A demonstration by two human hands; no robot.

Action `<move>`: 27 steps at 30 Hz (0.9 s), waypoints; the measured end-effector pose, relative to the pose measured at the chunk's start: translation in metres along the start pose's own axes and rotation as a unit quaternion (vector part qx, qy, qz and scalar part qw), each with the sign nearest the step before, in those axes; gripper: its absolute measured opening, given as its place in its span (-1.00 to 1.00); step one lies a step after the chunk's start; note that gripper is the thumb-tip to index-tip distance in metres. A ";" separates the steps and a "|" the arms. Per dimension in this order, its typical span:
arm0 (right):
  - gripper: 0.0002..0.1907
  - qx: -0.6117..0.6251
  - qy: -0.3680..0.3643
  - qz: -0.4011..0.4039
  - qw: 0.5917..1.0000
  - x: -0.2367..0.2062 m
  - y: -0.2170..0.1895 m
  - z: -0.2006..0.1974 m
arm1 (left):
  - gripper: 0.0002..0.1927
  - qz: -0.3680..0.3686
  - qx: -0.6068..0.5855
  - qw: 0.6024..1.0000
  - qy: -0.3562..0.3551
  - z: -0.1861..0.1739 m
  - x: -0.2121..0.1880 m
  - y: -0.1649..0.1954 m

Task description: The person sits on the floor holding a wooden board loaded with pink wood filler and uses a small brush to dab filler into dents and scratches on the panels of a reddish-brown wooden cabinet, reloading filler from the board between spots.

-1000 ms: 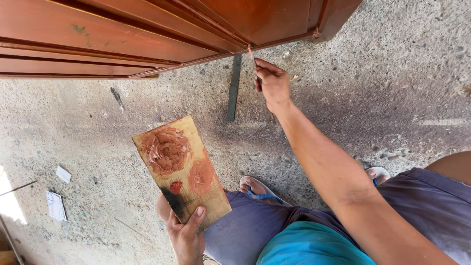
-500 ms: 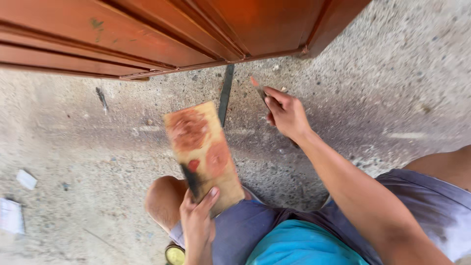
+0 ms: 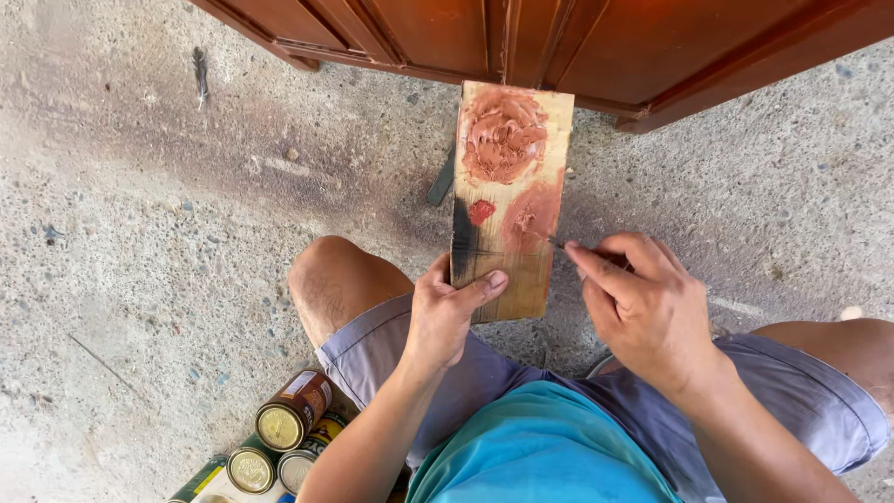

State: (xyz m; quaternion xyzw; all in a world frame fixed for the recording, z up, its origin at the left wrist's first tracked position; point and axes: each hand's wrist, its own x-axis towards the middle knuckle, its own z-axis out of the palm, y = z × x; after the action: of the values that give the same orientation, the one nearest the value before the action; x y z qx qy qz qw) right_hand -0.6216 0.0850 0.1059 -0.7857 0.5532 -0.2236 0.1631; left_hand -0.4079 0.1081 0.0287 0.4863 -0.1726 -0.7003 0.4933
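Now, left to right: small tins (image 3: 279,427) sit on the concrete floor (image 3: 140,233). The left hand (image 3: 445,312) grips the putty-smeared board (image 3: 510,200), raised closer than before. The right hand (image 3: 643,303), back from the wooden door (image 3: 596,37), pinches a thin tool (image 3: 557,242) against the board's edge.

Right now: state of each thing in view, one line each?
left hand: gripping the lower end of the wooden board, thumb across its face.
right hand: pinching a thin tool, tip at the board's right edge.
wooden board: held up off the floor, smeared with reddish-brown putty.
putty: soft mounds, one large, one smaller below.
cans: lying on the floor, lids shut.
wooden door panel: standing on concrete, stained red-brown.
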 end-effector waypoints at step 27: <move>-0.60 0.045 0.589 0.132 0.796 0.100 0.010 0.032 | -0.47 -0.207 0.431 0.743 -0.469 -0.043 0.167 -0.047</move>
State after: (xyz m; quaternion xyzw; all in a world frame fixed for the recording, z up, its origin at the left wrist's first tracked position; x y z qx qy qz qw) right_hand -0.5836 -0.0127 0.0907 -0.4129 0.6302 -0.6443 -0.1315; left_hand -0.4026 -0.0041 -0.1107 0.2814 -0.5609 -0.7755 -0.0690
